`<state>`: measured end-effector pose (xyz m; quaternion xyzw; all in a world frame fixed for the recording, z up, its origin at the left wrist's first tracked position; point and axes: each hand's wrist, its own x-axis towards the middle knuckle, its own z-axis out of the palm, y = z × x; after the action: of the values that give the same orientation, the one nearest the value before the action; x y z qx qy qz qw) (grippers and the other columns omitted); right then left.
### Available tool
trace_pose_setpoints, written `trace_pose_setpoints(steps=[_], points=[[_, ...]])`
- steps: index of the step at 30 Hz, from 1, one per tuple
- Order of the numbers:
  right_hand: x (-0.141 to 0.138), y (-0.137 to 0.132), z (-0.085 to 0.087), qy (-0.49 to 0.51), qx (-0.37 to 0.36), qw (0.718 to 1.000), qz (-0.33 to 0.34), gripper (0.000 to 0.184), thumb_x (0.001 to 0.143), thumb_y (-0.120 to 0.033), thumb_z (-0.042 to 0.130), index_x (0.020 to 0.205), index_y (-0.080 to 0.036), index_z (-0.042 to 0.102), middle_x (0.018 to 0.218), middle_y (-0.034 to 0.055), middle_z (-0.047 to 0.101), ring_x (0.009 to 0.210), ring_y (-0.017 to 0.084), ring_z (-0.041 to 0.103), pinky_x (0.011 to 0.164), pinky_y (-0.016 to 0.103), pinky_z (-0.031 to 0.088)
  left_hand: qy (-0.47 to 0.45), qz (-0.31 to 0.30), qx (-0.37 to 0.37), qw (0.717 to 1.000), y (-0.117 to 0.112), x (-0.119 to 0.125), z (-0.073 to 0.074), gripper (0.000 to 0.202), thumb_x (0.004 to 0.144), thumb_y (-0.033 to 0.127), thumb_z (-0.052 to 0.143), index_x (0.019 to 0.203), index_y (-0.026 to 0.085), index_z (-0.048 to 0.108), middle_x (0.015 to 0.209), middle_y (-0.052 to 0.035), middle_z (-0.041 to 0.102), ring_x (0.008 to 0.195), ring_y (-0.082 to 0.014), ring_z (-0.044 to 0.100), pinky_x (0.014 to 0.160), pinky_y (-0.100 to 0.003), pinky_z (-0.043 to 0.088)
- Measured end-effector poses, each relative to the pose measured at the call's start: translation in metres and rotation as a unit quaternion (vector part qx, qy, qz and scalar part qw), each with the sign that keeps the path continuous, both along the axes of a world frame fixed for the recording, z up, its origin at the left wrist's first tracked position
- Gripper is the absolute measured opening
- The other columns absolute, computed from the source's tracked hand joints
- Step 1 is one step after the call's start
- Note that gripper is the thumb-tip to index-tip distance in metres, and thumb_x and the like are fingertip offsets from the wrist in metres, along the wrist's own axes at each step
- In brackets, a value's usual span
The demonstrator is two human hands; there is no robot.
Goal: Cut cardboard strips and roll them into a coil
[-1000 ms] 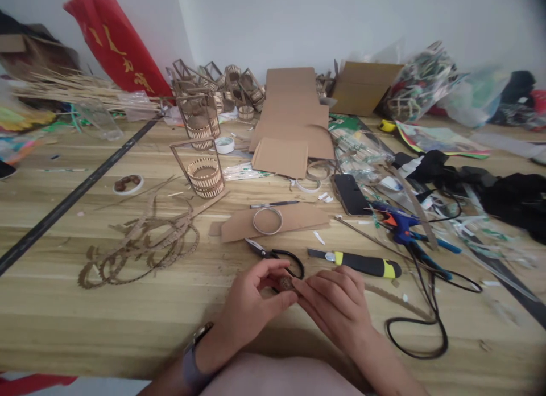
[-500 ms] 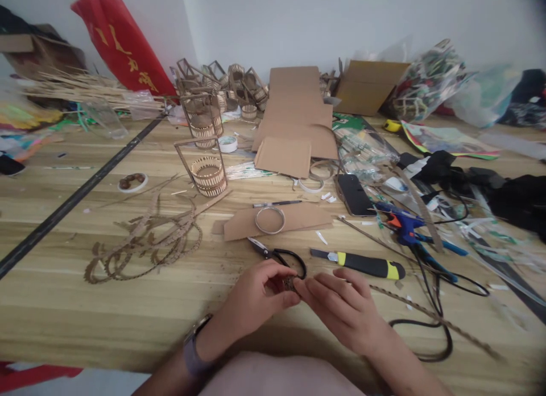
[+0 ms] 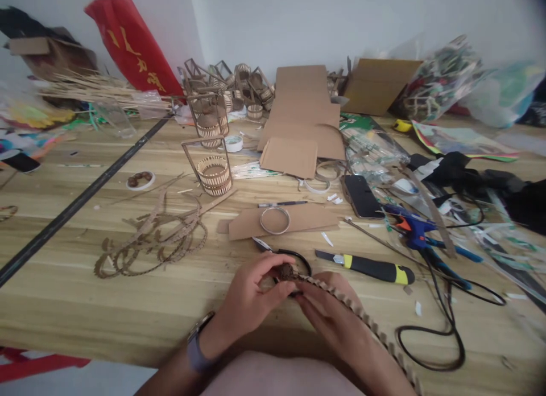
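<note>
My left hand (image 3: 249, 296) and my right hand (image 3: 330, 313) meet low in the middle of the view, over the wooden floor (image 3: 128, 305). Both pinch the rolled end of a notched cardboard strip (image 3: 362, 316). The small coil sits between the fingertips of both hands. The strip's free length trails over my right hand and off to the lower right. A watch is on my left wrist. Black-handled scissors (image 3: 279, 254) lie just beyond the hands.
A yellow-and-black utility knife (image 3: 369, 266) lies right of the scissors, with a blue glue gun (image 3: 412, 231) and black cable (image 3: 439, 328) further right. A metal ring (image 3: 275, 219) rests on cardboard. Curled cardboard strips (image 3: 149, 245) lie left. Slatted cardboard baskets (image 3: 213, 174), a phone (image 3: 362, 196).
The camera view shifted slightly left. The strip's free tail swung from lying on the floor at the right to draping over my right hand, while both hands keep rolling its end.
</note>
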<state>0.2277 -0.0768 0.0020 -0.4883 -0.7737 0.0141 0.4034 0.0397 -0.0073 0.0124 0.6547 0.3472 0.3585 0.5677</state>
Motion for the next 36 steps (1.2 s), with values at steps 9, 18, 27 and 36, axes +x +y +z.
trace_pose_setpoints(steps=[9,18,27,36], points=[[-0.003,0.010,0.007,0.106,-0.028,0.994,-0.010,0.032,0.089,-0.014,0.065,0.117,-0.028,0.066,0.098,0.0050,0.072,0.087,0.020,0.069,0.076,0.032,0.057,0.051,-0.008,0.070,0.996,-0.006,0.002,-0.004,0.028,0.090,0.025,0.065,0.117,0.021,0.069,0.111,-0.0061,0.072,0.100,-0.0179,0.067,0.089,-0.026,0.052],[0.013,0.048,-0.003,-0.031,-0.044,0.997,0.050,0.021,0.099,-0.024,0.051,0.112,-0.023,0.068,0.094,0.0080,0.073,0.085,0.020,0.069,0.072,0.032,0.056,0.152,0.057,0.079,0.984,0.010,-0.014,-0.006,0.029,0.089,0.027,0.062,0.115,0.018,0.069,0.102,-0.0065,0.075,0.089,-0.0189,0.069,0.082,-0.029,0.054],[0.024,0.117,-0.032,-0.185,-0.078,0.980,0.012,0.022,0.093,-0.013,0.052,0.109,-0.017,0.067,0.094,0.0131,0.072,0.093,0.028,0.060,0.078,0.040,0.047,0.215,0.149,0.131,0.956,0.039,-0.046,-0.001,0.030,0.092,0.035,0.057,0.117,0.020,0.066,0.103,-0.0065,0.074,0.090,-0.0214,0.069,0.080,-0.034,0.057],[0.004,0.103,-0.006,-0.213,-0.028,0.971,0.103,0.019,0.094,-0.010,0.050,0.107,-0.018,0.062,0.089,0.0079,0.071,0.090,0.022,0.059,0.087,0.037,0.042,0.289,-0.035,0.308,0.906,0.025,-0.012,-0.010,0.022,0.086,0.013,0.067,0.108,0.015,0.068,0.141,-0.0171,0.054,0.135,-0.0329,0.046,0.112,-0.053,0.042]])
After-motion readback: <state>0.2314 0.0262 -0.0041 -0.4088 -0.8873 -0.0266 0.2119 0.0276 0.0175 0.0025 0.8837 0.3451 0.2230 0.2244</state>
